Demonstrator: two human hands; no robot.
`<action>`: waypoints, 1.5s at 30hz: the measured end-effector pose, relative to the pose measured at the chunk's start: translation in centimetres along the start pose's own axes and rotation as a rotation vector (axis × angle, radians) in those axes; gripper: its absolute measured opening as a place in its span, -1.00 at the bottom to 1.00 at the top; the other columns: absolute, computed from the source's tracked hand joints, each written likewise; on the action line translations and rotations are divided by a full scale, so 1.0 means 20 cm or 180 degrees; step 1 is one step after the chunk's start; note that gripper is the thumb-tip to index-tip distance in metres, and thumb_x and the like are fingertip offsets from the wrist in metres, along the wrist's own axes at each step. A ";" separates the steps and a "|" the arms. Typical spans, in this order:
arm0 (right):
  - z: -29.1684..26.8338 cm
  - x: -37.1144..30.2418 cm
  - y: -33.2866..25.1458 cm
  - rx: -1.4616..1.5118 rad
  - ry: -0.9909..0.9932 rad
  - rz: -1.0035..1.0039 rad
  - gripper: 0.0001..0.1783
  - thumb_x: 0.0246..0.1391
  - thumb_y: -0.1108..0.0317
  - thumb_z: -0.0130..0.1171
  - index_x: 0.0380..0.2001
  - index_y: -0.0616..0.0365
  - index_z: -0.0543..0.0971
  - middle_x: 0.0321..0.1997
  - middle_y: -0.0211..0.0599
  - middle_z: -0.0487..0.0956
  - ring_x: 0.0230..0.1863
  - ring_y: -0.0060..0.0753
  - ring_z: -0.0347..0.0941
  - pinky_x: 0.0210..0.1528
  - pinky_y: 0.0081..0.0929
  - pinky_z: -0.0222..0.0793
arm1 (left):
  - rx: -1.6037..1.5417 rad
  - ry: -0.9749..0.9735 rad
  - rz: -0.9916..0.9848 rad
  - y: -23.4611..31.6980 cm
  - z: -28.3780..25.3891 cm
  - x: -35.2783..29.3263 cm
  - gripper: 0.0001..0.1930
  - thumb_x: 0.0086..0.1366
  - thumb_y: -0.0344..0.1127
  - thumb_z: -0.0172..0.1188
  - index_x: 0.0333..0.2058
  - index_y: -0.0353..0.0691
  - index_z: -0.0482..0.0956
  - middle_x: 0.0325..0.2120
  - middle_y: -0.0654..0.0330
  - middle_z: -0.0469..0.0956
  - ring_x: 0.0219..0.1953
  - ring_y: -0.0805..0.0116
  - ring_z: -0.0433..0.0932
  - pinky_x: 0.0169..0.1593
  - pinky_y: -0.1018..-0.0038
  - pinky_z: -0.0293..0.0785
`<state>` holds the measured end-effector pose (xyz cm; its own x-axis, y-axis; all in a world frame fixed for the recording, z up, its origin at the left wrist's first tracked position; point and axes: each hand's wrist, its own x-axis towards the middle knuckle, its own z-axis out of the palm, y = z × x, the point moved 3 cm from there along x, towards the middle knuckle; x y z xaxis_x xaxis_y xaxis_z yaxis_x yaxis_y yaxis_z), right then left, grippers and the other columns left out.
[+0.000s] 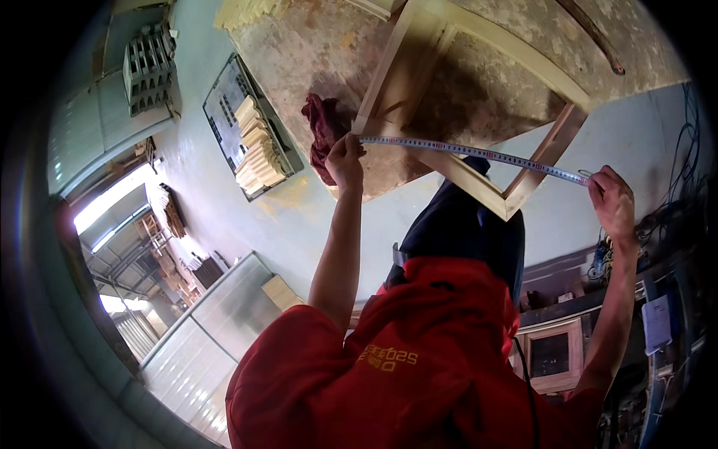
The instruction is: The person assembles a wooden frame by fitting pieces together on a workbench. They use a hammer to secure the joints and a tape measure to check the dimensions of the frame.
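Note:
A white steel measuring tape (479, 152) stretches taut between my two hands, across a pale wooden frame (467, 183). My left hand (345, 161) is closed on one end, at the frame's left edge. My right hand (613, 200) pinches the other stretch, out past the frame's right side. The tape's case cannot be made out. The frame lies on a stained worktable (299, 56), and its near corner juts over the edge towards my body. A dark red cloth (323, 127) is bunched on the table just beyond my left hand.
A dark stick-like tool (594, 34) lies at the table's far right. On the floor to the left, a black crate (217, 112) holds pale wood strips (258, 146). Cables (684, 142) hang at the right, near a framed wooden panel (553, 352). Translucent panels (224, 322) stand lower left.

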<state>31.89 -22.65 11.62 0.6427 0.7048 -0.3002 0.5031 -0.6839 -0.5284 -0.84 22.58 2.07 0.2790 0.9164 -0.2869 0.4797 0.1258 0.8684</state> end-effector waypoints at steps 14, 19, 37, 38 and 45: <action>0.03 0.41 0.27 -0.0013 -0.0469 -0.0305 -0.80 0.12 0.28 0.22 -0.51 0.14 0.60 -0.43 -0.20 0.51 -0.32 -0.01 0.53 -0.25 -0.15 0.46 | 0.0588 0.0572 -0.0110 -0.15 -0.09 0.12 -0.80 0.38 -0.22 0.30 -0.21 -0.24 0.68 -0.42 0.37 0.59 -0.43 0.60 0.50 -0.39 0.61 0.49; -0.13 0.54 0.55 -0.0028 -0.0465 -0.0333 -0.76 0.16 0.22 0.17 -0.51 0.10 0.60 -0.42 -0.19 0.51 -0.31 -0.01 0.54 -0.25 -0.15 0.46 | 0.0077 0.0840 -0.0696 -0.16 -0.09 0.09 -0.72 0.41 -0.15 0.26 -0.10 -0.25 0.65 -0.40 0.33 0.59 -0.39 0.56 0.53 -0.33 0.57 0.52; -0.23 0.82 0.76 -0.0014 -0.0999 -0.0357 -0.79 0.18 0.24 0.21 -0.39 0.13 0.69 -0.28 -0.30 0.56 -0.21 -0.11 0.55 -0.16 -0.22 0.46 | -0.0240 0.1571 -0.0822 -0.07 0.02 0.02 -0.77 0.43 -0.19 0.22 -0.14 -0.24 0.62 -0.43 0.30 0.60 -0.44 0.52 0.53 -0.34 0.53 0.54; -0.23 0.82 0.75 0.0001 -0.1027 -0.0356 -0.80 0.17 0.25 0.21 -0.39 0.13 0.69 -0.27 -0.30 0.56 -0.21 -0.12 0.55 -0.16 -0.23 0.46 | -0.0170 0.1456 -0.0748 -0.15 -0.07 0.05 -0.75 0.43 -0.15 0.21 -0.10 -0.19 0.65 -0.39 0.26 0.68 -0.39 0.47 0.66 -0.31 0.52 0.62; -0.21 0.83 0.76 -0.0022 -0.1096 -0.0338 -0.82 0.16 0.28 0.22 -0.38 0.13 0.71 -0.25 -0.30 0.55 -0.23 -0.16 0.55 -0.17 -0.24 0.46 | -0.0310 0.1493 -0.0851 -0.06 0.01 0.01 -0.75 0.44 -0.20 0.20 -0.12 -0.27 0.64 -0.42 0.26 0.62 -0.46 0.52 0.53 -0.34 0.55 0.54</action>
<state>52.69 -22.12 1.88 0.3549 0.7934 -0.4945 0.5613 -0.6038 -0.5660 -1.11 22.50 0.88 -0.2536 0.9159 -0.3111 0.3976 0.3919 0.8297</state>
